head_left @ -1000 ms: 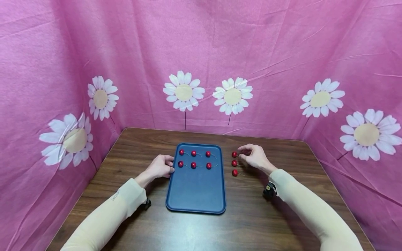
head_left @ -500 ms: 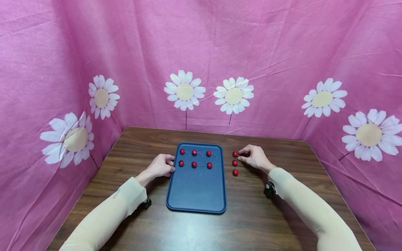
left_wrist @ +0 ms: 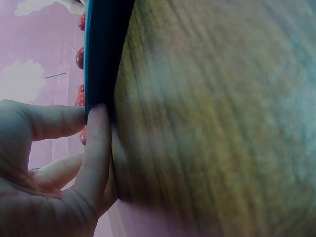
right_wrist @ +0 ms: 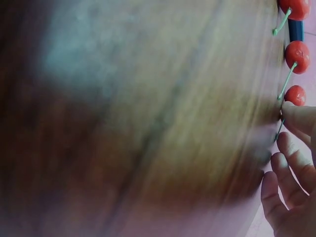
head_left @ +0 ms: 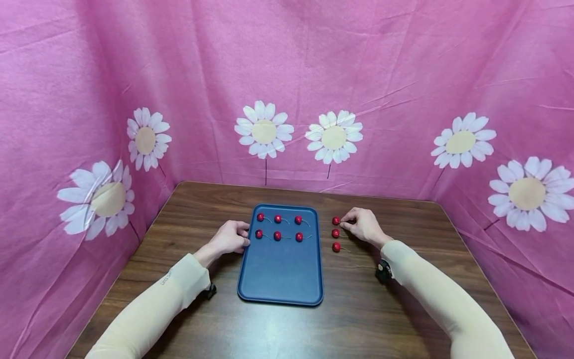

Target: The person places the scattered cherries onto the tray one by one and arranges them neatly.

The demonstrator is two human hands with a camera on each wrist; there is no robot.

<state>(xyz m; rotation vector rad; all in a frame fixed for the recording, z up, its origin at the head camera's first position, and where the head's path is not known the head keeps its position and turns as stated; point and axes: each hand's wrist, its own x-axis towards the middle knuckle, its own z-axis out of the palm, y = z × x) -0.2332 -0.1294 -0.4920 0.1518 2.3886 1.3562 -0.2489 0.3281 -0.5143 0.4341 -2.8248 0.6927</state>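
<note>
A blue tray (head_left: 280, 271) lies on the table with several red cherries (head_left: 277, 236) in two rows on its far half, stems to the right. At its left edge my left hand (head_left: 229, 237) holds the rim; in the left wrist view the thumb (left_wrist: 98, 133) presses the outer wall and a bent finger meets the rim. Right of the tray, three cherries stand in a column. My right hand (head_left: 364, 225) pinches the farthest cherry (head_left: 336, 220) by its stem, close to the fruit. The middle cherry (head_left: 335, 233) and nearest cherry (head_left: 336, 247) lie just in front.
The brown wooden table (head_left: 287, 331) reaches back to a pink curtain (head_left: 381, 60) printed with white daisies, which surrounds it on three sides. Dark wrist cameras (head_left: 383, 271) sit under both cuffs.
My right hand has moved slightly left, and its thumb and finger have come together on the farthest cherry's stem. The left hand and the tray stay put.
</note>
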